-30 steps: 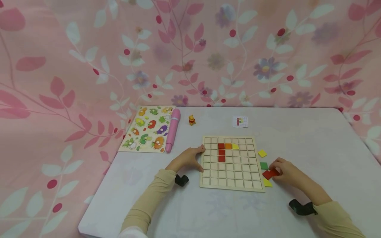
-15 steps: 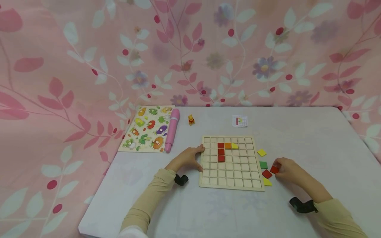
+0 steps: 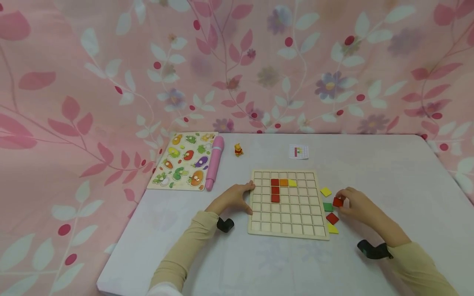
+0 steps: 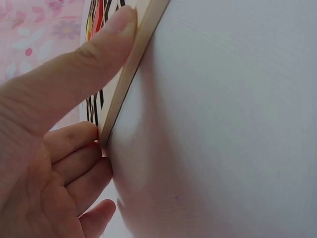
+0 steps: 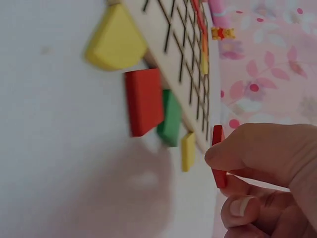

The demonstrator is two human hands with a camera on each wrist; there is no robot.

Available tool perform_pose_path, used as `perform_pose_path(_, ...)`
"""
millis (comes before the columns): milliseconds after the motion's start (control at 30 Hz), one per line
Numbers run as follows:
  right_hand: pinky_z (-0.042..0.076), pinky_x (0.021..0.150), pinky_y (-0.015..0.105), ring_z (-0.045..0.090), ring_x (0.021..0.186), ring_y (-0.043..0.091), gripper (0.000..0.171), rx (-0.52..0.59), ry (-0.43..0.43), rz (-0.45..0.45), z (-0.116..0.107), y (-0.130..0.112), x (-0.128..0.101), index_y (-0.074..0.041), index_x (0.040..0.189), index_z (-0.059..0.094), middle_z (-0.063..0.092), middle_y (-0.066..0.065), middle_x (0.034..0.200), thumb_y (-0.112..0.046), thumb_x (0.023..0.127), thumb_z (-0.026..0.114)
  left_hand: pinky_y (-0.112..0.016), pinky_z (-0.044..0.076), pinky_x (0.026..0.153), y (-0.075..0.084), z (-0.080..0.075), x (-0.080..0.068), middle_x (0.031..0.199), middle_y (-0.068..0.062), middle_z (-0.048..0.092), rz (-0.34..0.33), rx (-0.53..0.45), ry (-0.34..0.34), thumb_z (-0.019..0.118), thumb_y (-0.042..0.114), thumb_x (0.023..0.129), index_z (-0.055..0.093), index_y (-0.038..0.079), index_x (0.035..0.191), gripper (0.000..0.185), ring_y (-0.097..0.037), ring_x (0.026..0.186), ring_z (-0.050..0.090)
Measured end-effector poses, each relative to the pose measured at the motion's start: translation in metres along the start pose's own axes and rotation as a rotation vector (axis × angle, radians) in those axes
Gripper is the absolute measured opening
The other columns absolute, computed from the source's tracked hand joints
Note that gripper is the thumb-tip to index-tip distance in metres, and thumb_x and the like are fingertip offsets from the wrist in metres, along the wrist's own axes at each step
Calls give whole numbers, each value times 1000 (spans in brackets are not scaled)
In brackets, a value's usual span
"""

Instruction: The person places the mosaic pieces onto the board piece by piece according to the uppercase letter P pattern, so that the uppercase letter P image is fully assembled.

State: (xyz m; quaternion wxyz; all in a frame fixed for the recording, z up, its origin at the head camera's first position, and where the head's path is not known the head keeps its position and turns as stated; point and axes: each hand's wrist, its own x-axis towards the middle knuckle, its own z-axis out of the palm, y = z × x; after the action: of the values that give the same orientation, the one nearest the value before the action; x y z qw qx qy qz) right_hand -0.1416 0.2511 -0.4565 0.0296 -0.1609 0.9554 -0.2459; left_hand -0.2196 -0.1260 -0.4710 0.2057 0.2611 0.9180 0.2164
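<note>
A wooden grid board [image 3: 285, 230] lies on the white table, with three red tiles [image 3: 275, 190], an orange tile [image 3: 284, 182] and a yellow tile [image 3: 292, 183] set in it. My left hand [image 3: 237, 198] holds the board's left edge [image 4: 130, 74], thumb on top and fingers curled against the side. My right hand [image 3: 353, 203] pinches a red tile [image 3: 337, 202] [image 5: 218, 156] lifted above the table, right of the board. Loose tiles lie by the board's right edge: yellow [image 3: 326, 191], green [image 3: 328, 206] [image 5: 171, 119], red [image 3: 332, 218] [image 5: 144, 100], yellow [image 3: 333, 229] [image 5: 115, 42].
A vegetable peg puzzle [image 3: 183, 160] and a pink pen-like tube [image 3: 215, 161] lie at the table's left. A small yellow-red figure [image 3: 238, 149] and a pattern card [image 3: 298, 151] sit behind the board. A pink floral cloth hangs behind and drapes off the left.
My right hand has lifted one red tile off the table and carried it up and away from the other loose red tile. The left hand has stayed on the board's edge.
</note>
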Motion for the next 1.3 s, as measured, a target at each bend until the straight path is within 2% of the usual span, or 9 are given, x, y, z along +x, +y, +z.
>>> perform_pose_path(200,44,51,24,44,62,15,27,0,66,-114,-8,-12,14,3,93,60,53,5,81,-5,70,73,-28,19,103,0,2,0,143,-1,25,-3,7,-1,84,29,56,38,10,137,95,-16,128,24)
perform_pose_path(367,42,50,23,44,63,15,30,28,63,-141,-8,-26,25,3,94,60,53,4,83,-10,71,75,-28,19,103,1,2,1,142,-2,26,-9,35,0,85,31,55,39,10,136,95,-17,128,26)
perform_pose_path(600,43,51,22,44,62,14,25,42,80,-238,-1,-40,43,1,94,61,53,4,84,-3,71,71,-30,20,103,4,-2,1,142,-3,27,-6,55,0,85,31,55,40,10,136,94,-21,128,26)
perform_pose_path(1000,39,48,21,44,58,16,26,134,52,-317,16,-69,61,1,96,60,52,3,85,-2,72,69,-29,20,103,2,-1,1,142,-2,26,-15,57,-1,84,32,56,38,11,136,95,-19,128,26)
perform_pose_path(1300,41,51,22,42,62,11,24,182,-10,-336,39,-84,71,-1,96,62,53,1,86,-11,75,70,-31,19,104,1,0,1,142,0,26,-16,51,1,84,33,56,39,12,136,95,-19,128,25)
